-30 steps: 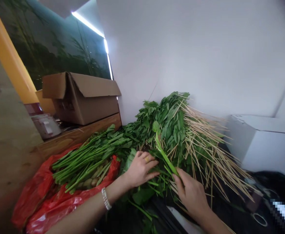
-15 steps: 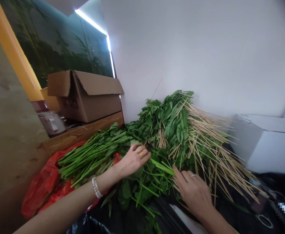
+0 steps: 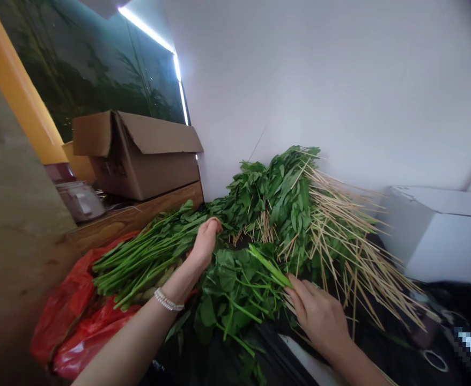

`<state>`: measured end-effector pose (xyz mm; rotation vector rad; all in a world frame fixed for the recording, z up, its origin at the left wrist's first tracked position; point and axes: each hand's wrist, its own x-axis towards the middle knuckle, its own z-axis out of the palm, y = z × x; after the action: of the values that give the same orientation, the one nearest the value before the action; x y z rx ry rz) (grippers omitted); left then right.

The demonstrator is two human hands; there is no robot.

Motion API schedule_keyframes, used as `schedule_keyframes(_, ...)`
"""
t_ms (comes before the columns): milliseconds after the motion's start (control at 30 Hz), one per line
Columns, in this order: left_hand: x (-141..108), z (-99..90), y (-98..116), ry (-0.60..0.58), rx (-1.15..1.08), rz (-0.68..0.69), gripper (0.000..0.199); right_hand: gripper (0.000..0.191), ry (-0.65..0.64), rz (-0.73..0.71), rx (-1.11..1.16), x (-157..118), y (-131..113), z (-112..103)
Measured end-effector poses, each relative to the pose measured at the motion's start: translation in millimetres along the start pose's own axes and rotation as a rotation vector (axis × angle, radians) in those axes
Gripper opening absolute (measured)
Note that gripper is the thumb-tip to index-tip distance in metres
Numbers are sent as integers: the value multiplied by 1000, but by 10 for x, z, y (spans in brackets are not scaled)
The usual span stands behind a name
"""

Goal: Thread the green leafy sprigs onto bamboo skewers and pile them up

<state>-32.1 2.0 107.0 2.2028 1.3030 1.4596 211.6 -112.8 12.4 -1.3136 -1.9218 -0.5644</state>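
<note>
My right hand (image 3: 319,308) is closed around a small bunch of green stems (image 3: 268,265), their cut ends pointing up and left. Beneath and beside the stems lies a loose heap of leafy greens (image 3: 225,276). My left hand (image 3: 206,238), turned with its back toward me, is raised over the leaves at the tips of a long-stemmed bunch of greens (image 3: 139,262). Its fingers are curled in, and whatever they may hold is hidden. That long-stemmed bunch lies on a red plastic bag (image 3: 85,338).
Leafy greens threaded on thin wooden skewers (image 3: 340,225) are piled against the white wall. An open cardboard box (image 3: 151,166) and a clear container (image 3: 80,201) stand on a wooden ledge at left. A white box (image 3: 448,236) is at right, near black plastic (image 3: 461,305).
My left hand has moved away from the stems, up and left, and its fingers have curled in. My right hand still holds the stems in nearly the same place.
</note>
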Motion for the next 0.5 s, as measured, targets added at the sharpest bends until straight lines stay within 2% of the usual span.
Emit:
schedule_keyframes(33, 2, -5, -15, -7, 4, 5, 34, 35, -8, 56, 48, -6, 21, 14)
schedule_keyframes(100, -76, 13, -16, -77, 7, 35, 23, 35, -3, 168, 137, -9, 47, 39)
schedule_keyframes(133, -151, 36, 7, -120, 10, 56, 23, 34, 3, 200, 170, -8, 48, 46)
schedule_keyframes(167, -240, 68, 47, -162, 5, 76, 34, 34, 8, 207, 197, -7, 38, 48)
schedule_keyframes(233, -436, 145, 176, -257, -66, 91, 51, 36, 15, 149, 231, -10, -9, 42)
schedule_keyframes(300, -612, 214, 343, -389, -278, 38, 48, 39, -4, 26, 237, -23, -76, 22)
schedule_keyframes(367, -731, 229, 489, -508, -592, -84, 40, 44, -28, -107, 213, -39, -133, -6)
schedule_keyframes(433, -783, 123, 562, -493, -872, -220, 35, 50, -41, -198, 179, -50, -156, -32)
schedule_keyframes(500, -788, -153, 554, -406, -982, -312, 32, 56, -35, -235, 156, -49, -140, -46)
